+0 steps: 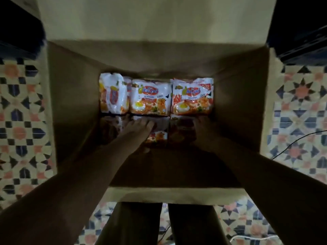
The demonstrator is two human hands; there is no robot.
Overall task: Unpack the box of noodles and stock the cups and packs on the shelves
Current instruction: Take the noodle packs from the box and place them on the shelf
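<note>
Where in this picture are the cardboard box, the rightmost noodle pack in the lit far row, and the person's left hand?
cardboard box [70, 96]: head view, on its left inner wall.
rightmost noodle pack [192, 97]: head view, on its printed front.
left hand [139, 127]: head view, on the back of the hand.

I see the open cardboard box [70, 96], flaps spread, with three white-and-orange noodle packs [151, 98] in a lit row along its far wall; nearer packs [158, 136] along the near wall lie in shadow.
</note>
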